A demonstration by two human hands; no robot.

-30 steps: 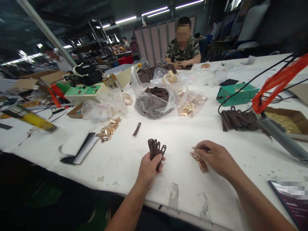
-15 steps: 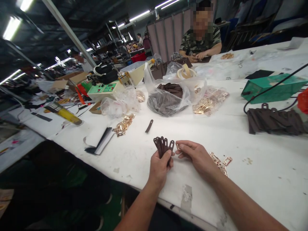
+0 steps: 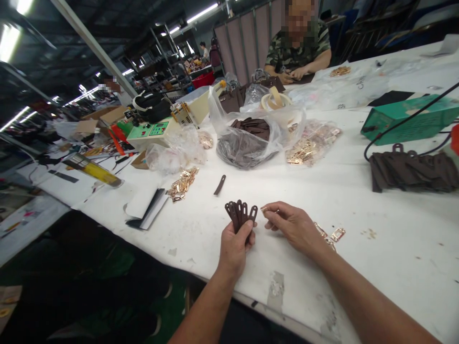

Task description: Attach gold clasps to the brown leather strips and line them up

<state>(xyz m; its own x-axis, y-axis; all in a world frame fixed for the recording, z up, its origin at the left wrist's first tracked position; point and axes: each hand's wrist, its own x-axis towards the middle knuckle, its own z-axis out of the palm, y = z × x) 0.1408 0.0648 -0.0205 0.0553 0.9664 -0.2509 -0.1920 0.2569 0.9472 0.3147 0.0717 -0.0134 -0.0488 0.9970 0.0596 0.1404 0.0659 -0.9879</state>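
Fanned out in my left hand (image 3: 234, 246) are several dark brown leather tabs (image 3: 239, 215), each with a slot near its rounded end. The thumb presses across them. Just to their right, my right hand (image 3: 290, 224) pinches a small gold metal buckle plate (image 3: 264, 209) between thumb and fingertips; most of it is hidden. The plate is close to the rightmost tab, with a small gap between. Partly behind my right wrist lie loose gold buckle plates (image 3: 337, 234). One single brown tab (image 3: 220, 185) rests on the table beyond my left hand.
A plastic bag of brown tabs (image 3: 247, 148) and a bag of gold plates (image 3: 310, 143) stand ahead. A gold pile (image 3: 183, 184) lies left. Brown tabs (image 3: 412, 172) sit by a green box (image 3: 412, 119) with a cable. A person (image 3: 297, 48) works across the white table (image 3: 387, 267).
The view has tilted slightly, so the scene sits a little higher. My right hand has turned the gold plate, now seen more edge-on. My left hand keeps its hold on the tabs.
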